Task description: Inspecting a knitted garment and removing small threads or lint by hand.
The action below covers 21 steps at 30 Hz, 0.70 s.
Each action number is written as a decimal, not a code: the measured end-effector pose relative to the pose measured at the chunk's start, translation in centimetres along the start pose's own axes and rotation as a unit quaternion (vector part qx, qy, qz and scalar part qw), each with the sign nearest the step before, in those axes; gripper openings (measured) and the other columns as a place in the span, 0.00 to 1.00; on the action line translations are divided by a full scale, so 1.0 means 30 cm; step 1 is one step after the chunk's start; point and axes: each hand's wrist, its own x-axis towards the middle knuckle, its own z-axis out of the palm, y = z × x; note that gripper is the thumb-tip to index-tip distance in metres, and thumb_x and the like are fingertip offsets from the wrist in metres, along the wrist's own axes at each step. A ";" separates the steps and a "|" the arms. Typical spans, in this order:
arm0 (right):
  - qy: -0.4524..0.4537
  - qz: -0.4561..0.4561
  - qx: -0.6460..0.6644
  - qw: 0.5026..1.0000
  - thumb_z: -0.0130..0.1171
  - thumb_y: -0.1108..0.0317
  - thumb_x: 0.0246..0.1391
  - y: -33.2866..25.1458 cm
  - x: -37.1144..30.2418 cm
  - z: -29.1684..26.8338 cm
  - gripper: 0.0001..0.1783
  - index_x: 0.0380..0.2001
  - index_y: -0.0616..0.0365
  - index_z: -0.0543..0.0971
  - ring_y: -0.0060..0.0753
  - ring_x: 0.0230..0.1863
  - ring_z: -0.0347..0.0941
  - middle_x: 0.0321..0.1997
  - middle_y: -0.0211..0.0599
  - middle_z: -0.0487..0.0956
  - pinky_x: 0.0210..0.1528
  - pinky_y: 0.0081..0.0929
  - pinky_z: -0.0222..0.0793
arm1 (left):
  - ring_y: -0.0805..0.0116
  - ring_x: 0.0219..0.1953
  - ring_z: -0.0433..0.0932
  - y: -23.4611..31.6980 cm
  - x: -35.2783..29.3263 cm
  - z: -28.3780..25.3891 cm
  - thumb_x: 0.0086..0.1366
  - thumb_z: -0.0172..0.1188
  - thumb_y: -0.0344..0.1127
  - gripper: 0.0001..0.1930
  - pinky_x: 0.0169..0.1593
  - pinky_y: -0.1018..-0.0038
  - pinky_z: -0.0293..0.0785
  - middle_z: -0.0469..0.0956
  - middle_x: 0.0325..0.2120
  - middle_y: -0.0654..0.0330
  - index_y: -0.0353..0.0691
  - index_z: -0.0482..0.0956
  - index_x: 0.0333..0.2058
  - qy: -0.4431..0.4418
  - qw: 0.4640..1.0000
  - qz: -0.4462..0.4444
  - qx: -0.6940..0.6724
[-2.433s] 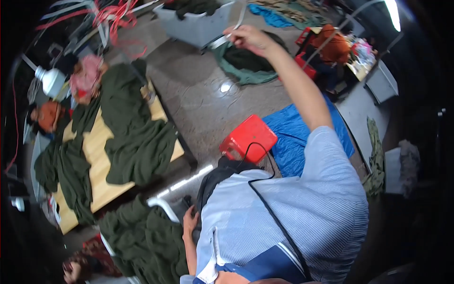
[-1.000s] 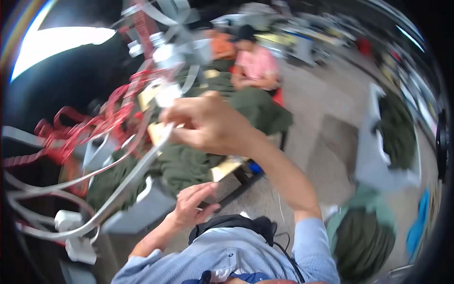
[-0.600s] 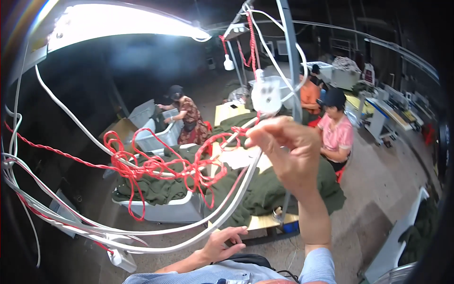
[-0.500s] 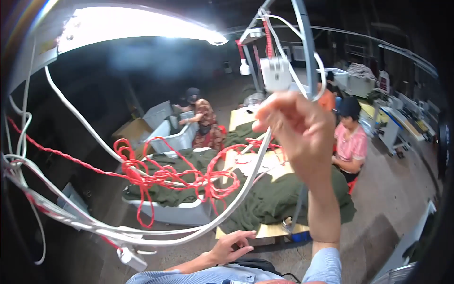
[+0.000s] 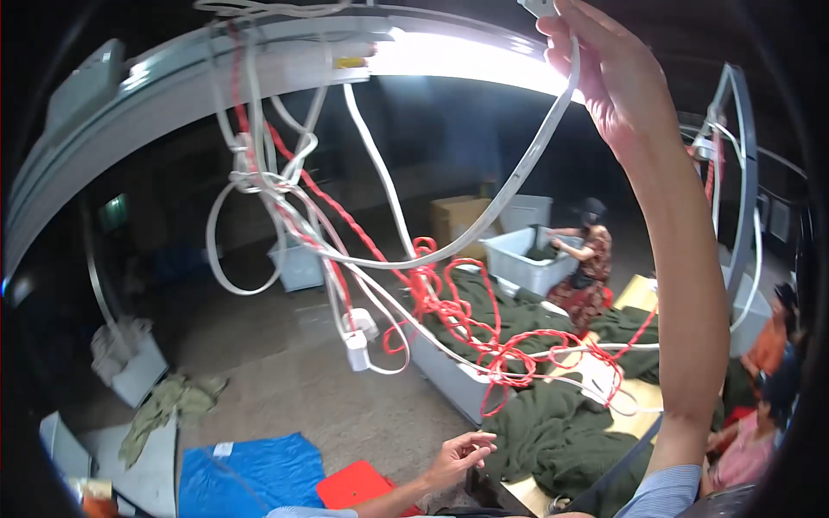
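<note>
My right hand [image 5: 604,73] is raised to the top edge of the view, its fingers closed on a white socket block [image 5: 537,7] that is mostly cut off. A thick white cable [image 5: 509,194] hangs from beside the fingers and curves down left into a tangle of cords. Lower down, my left hand [image 5: 462,457] is held with loosely bent fingers apart and nothing in it. It is nearest to the dark green fabric [image 5: 553,432] heaped on the table. Twisted red cord [image 5: 509,354] hangs in loops between my hands, above the fabric.
A lit tube lamp [image 5: 466,60] on a long rail crosses overhead. White plugs [image 5: 357,341] dangle at left. One person [image 5: 591,250] works at a pale bin [image 5: 531,263]; others sit at right. A blue sheet [image 5: 250,475] and red stool [image 5: 358,488] are below left.
The view has swung left, bringing the lamp rail and floor at left into sight. My right hand has risen toward the lamp with the socket block and its cable. My left hand stays low.
</note>
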 end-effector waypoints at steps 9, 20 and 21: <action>0.451 0.131 -0.274 0.839 0.64 0.54 0.75 0.118 0.144 0.013 0.18 0.38 0.57 0.87 0.22 0.24 0.67 0.25 0.27 0.78 0.28 0.27 0.63 | 0.83 0.32 0.81 0.247 -0.286 -0.136 0.80 0.66 0.35 0.12 0.31 0.84 0.69 0.90 0.44 0.61 0.40 0.85 0.57 0.393 0.911 0.107 0.072; 0.394 0.125 -0.484 0.771 0.63 0.46 0.75 0.270 0.393 -0.026 0.28 0.45 0.66 0.90 0.27 0.26 0.77 0.27 0.37 0.85 0.31 0.30 0.71 | 0.81 0.33 0.81 0.587 -0.413 -0.197 0.83 0.62 0.33 0.13 0.31 0.83 0.69 0.90 0.43 0.56 0.35 0.83 0.59 0.505 0.825 0.224 0.121; 0.389 0.124 -0.493 0.769 0.63 0.46 0.75 0.241 0.408 -0.014 0.28 0.45 0.66 0.90 0.27 0.26 0.77 0.27 0.37 0.85 0.31 0.30 0.71 | 0.80 0.33 0.82 0.597 -0.405 -0.203 0.83 0.62 0.33 0.13 0.31 0.83 0.69 0.90 0.44 0.56 0.35 0.82 0.59 0.488 0.834 0.229 0.117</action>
